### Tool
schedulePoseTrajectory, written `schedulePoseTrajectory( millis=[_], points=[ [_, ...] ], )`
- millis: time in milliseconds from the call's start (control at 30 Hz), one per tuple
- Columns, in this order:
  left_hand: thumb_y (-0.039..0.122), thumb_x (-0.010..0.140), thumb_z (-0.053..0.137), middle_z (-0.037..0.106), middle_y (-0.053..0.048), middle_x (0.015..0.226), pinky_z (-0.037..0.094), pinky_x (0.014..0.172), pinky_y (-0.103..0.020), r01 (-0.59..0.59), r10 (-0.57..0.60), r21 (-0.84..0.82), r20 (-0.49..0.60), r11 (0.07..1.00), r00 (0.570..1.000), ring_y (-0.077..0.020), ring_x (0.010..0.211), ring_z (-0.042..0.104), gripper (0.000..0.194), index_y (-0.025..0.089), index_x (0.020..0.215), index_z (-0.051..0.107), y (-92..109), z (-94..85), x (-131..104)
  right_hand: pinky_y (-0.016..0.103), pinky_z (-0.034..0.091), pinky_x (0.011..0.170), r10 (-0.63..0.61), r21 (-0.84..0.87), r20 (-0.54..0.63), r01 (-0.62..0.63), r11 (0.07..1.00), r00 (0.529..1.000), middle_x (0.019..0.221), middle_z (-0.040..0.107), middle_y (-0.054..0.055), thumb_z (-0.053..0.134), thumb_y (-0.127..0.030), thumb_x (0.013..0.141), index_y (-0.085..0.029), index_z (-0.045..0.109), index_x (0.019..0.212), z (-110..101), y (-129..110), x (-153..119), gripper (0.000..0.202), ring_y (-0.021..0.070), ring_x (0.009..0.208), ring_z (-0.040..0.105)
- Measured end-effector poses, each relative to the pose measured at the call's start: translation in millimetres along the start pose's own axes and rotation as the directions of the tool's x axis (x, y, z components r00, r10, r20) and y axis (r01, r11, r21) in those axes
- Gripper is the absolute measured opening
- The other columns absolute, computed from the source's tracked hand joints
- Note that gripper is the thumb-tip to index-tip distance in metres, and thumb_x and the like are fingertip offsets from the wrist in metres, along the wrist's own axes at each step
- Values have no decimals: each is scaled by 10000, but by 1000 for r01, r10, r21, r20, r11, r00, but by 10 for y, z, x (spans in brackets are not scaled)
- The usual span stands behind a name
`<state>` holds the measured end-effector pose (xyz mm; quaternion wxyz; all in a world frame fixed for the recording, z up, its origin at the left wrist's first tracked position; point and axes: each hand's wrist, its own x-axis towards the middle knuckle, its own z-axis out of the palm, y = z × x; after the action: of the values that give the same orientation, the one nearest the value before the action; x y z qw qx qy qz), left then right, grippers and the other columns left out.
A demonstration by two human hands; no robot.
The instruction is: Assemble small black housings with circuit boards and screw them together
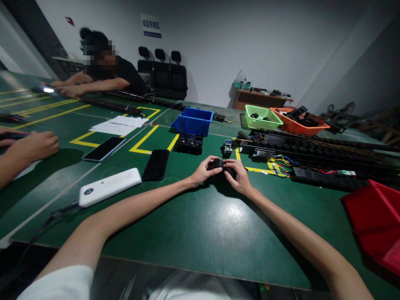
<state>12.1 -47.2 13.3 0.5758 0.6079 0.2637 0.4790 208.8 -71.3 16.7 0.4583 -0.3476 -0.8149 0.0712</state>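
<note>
Together, both hands [203, 171] [239, 175] hold a blocky black part [218, 164].

A small black part [219, 163] looks to be plastic above a smooth green tabletop [184, 233] with a glossy glare, shared by a smooth white plastic power bank [110, 187], a black smartphone [156, 165] with a glass-like face, matt paper sheets [117, 126] and a smooth blue plastic bin [193, 125].

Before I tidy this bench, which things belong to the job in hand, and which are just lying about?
Likely in use: black part, held by left hand and right hand.
Probably lying about: black phone; blue-edged phone; white device; papers.
</note>
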Motion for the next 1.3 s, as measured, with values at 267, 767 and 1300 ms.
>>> schedulePoseTrajectory(
  millis=[267, 767, 1300],
  points=[
    [370, 741, 745, 588, -18, 978, 440, 820, -244, -16, 16, 22, 2, 1000, 1000, -136, 865, 556, 457, 209, 1130, 568, -5, 1, -5, 500, 468, 952, -9, -9, 5, 9, 1000, 1000, 1153, 619, 94, 576, -255, 875, -264, 584, 1105, 19, 3, 0, 230, 265, 1100, 566],
    [387, 759, 736, 568, -15, 950, 426, 753, -220, -35, 34, 21, 44, 999, 998, -126, 849, 540, 539, 203, 1217, 520, -43, -10, 14, 488, 467, 940, 6, 21, -26, -5, 1000, 1000, 1128, 610, 95, 596, -249, 867, -252, 591, 1086, 8, 13, 17, 219, 266, 1074, 567],
    [376, 770, 727, 551, -5, 924, 439, 742, -213, -18, 18, -3, 48, 1000, 999, -107, 806, 531, 525, 203, 1214, 507, -69, -27, 25, 485, 454, 973, 61, 60, 1, -61, 996, 998, 1146, 626, 87, 569, -285, 907, -255, 626, 1073, 3, -6, 33, 178, 256, 1103, 572]
  ],
)
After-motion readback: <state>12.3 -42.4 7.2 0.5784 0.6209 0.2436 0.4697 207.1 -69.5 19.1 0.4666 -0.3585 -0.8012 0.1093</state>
